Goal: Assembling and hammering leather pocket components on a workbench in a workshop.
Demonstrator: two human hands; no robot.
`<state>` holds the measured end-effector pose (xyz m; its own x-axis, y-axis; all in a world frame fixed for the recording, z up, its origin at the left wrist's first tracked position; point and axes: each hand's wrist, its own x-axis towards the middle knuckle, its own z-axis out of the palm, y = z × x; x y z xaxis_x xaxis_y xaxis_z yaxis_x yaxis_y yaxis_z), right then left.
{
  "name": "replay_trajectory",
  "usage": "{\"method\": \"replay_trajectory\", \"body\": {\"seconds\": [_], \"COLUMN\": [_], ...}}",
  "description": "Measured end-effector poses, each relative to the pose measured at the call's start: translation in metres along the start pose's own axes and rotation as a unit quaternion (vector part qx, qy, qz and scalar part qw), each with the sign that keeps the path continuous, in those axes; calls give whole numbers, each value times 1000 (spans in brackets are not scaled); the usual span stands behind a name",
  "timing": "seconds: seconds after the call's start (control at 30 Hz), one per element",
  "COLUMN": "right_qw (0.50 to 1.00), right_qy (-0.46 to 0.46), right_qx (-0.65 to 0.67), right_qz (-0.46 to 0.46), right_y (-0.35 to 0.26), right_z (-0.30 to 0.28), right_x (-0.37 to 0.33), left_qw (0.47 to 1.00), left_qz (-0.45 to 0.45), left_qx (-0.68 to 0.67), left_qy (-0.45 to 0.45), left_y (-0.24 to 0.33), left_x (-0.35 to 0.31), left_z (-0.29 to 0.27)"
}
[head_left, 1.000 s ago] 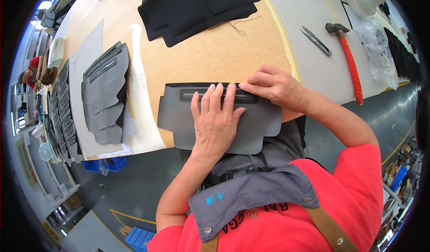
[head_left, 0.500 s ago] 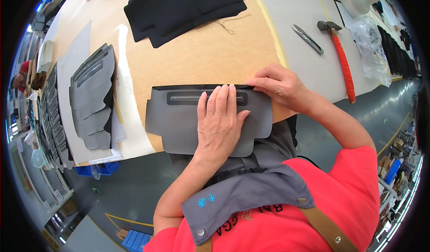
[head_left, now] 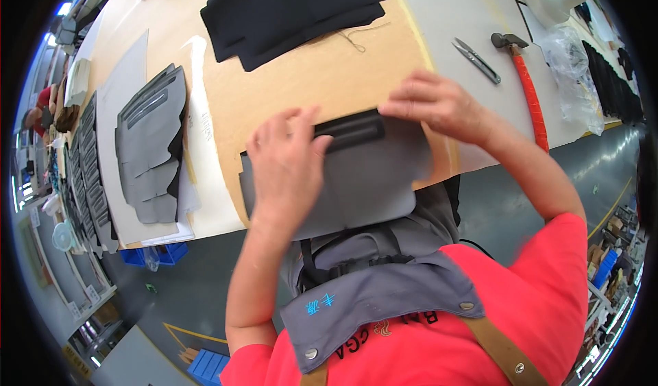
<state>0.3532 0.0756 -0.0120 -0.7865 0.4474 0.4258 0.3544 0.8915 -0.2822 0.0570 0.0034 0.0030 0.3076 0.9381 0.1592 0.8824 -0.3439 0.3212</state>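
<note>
A grey sheet panel (head_left: 363,180) with notched corners and a dark-framed slot (head_left: 349,132) near its far edge lies partly on the table and overhangs the front edge, its right side tilted up. At its far right corner my right hand (head_left: 439,105) pinches the edge between thumb and fingers. Over the panel's left part is my left hand (head_left: 284,170), smeared by motion, with thumb and fingers apart; it hides the slot's left end. Whether its palm touches the panel I cannot tell.
Stacked grey panels (head_left: 151,146) lie at left, black fabric pieces (head_left: 295,19) at the far side. Thread snips (head_left: 478,60), a red-handled hammer (head_left: 528,98) and a clear plastic bag (head_left: 572,77) rest at right. A blue bin (head_left: 157,254) sits under the table's front left edge.
My left hand has moved left and lifted from lying flat across the panel's middle. My right hand has risen slightly with the corner, so the panel now slants up to the right.
</note>
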Motion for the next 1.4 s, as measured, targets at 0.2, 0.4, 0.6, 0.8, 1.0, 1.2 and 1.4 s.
{"method": "replay_trajectory", "body": {"seconds": [0.2, 0.4, 0.6, 0.8, 1.0, 1.2, 1.4], "right_qw": [984, 907, 972, 988, 988, 982, 872], "right_qy": [138, 80, 108, 49, 48, 98, 185], "right_qx": [16, 266, 120, 51, 58, 94, -307], "right_qz": [108, 315, 173, 138, 132, 134, 333], "right_y": [-24, -83, -82, -90, -89, -78, 10], "right_z": [27, 46, 67, 78, 79, 74, 1], "right_x": [60, 49, 43, 30, 32, 27, -34], "left_qw": [950, 758, 759, 742, 554, 584, 635], "left_qz": [-187, -327, -332, -347, -410, -414, -386], "left_qx": [-212, -551, -533, -547, -690, -681, -653], "left_qy": [-133, -120, -176, -176, -222, -154, -145], "left_y": [-51, -50, -48, -46, -66, -48, -51], "left_x": [9, -5, 1, 1, -1, -5, -16], "left_z": [-16, -19, -23, -21, -23, -30, -29]}}
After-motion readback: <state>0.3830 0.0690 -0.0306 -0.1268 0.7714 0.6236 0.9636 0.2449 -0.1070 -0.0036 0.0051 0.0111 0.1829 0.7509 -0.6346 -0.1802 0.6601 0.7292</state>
